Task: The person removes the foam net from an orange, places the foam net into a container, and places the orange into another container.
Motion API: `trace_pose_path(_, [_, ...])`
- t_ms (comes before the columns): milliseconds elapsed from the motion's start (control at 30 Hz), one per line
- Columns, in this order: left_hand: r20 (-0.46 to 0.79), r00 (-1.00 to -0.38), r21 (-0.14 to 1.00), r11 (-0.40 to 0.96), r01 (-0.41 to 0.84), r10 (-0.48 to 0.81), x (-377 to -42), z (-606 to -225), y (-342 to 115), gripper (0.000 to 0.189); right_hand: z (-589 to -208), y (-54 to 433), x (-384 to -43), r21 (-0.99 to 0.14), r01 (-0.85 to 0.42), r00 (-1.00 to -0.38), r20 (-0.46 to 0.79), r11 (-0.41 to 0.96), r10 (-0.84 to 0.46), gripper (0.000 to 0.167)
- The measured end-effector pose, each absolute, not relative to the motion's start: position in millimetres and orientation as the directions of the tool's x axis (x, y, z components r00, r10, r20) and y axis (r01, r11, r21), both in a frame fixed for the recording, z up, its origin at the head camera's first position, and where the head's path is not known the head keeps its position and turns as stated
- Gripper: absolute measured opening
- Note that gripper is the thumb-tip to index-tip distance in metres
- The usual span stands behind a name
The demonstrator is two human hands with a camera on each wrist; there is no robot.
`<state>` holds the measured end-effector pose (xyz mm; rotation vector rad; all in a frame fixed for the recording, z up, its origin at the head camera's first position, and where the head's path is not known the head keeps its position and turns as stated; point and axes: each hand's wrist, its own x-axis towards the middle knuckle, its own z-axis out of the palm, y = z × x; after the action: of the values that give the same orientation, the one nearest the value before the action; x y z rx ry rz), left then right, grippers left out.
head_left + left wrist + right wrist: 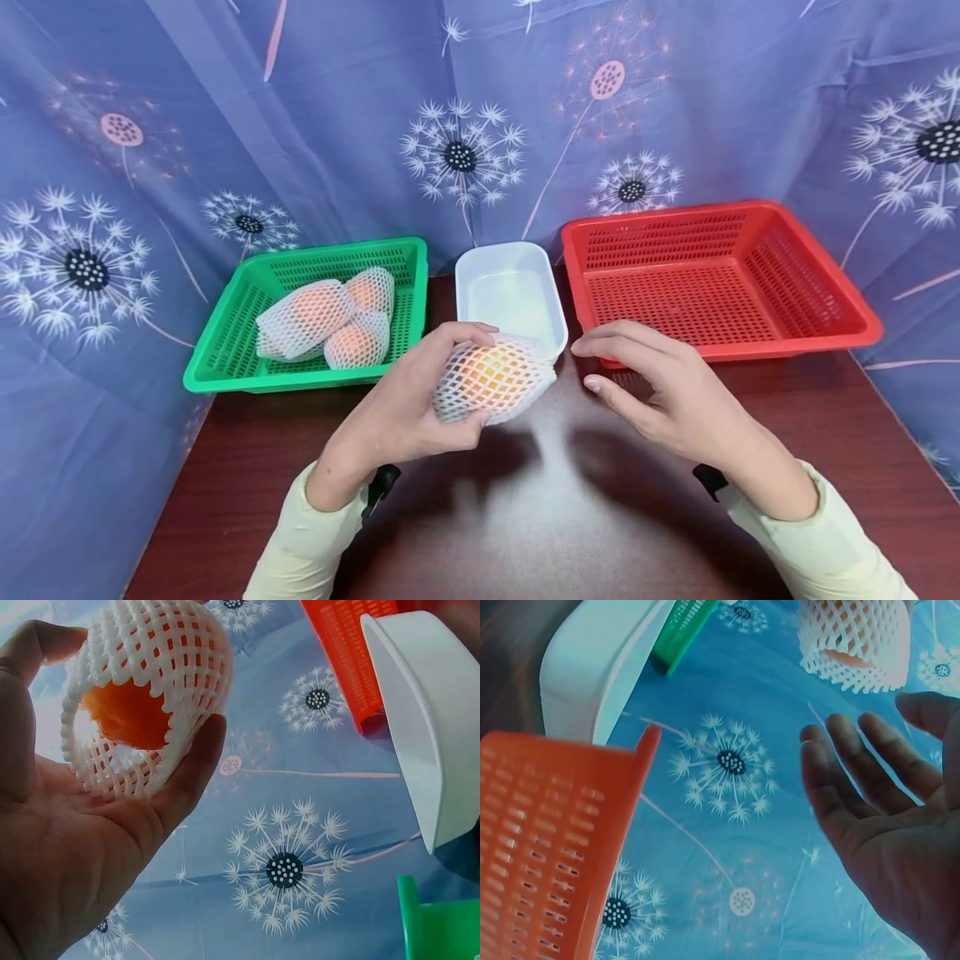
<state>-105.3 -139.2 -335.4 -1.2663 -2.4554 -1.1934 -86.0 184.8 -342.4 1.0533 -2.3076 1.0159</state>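
Observation:
My left hand [412, 400] grips an orange fruit [491, 375] wrapped in a white foam net [199, 675], thumb on the near side and fingers over the far side. In the left wrist view, the net's open end shows bare orange skin [127, 716]. To the right of the fruit, my right hand [667, 392] hovers apart from it with relaxed, slightly bent fingers and nothing in them. In the right wrist view, those fingers [885, 750] spread below the netted fruit [855, 641]. Exactly which fruit it is, I cannot tell.
A green basket [300, 385] on the left holds several more netted fruits [358, 342]. Behind the held fruit stands a white plastic tub [510, 292]. To the right is a red basket [720, 346]. All stand on a dark wooden table [247, 500] before a blue dandelion-print cloth [337, 100].

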Motion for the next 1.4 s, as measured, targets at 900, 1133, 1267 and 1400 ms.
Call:
trace_pose_path(900, [0.467, -0.552, 0.524, 0.286, 0.802, 0.691, -94, -335, -124, 0.073, -341, 161, -75, -0.33, -0.927, -0.374, 0.817, 0.176, -0.439, 0.019])
trace_pose_path(1133, [0.475, -0.551, 0.517, 0.29, 0.806, 0.686, -94, -335, -124, 0.073, -341, 159, -75, -0.306, -0.943, -0.332, 0.825, 0.133, -0.458, 0.019])
trace_pose_path(1267, [0.472, -0.56, 0.518, 0.299, 0.801, 0.681, -93, -334, -125, 0.073, -341, 159, -74, -0.299, -0.942, -0.335, 0.826, 0.151, -0.454, 0.023])
trace_pose_path(1400, [0.476, -0.56, 0.52, 0.297, 0.801, 0.678, -92, -334, -125, 0.072, -343, 160, -73, -0.291, -0.938, -0.347, 0.816, 0.19, -0.462, 0.026])
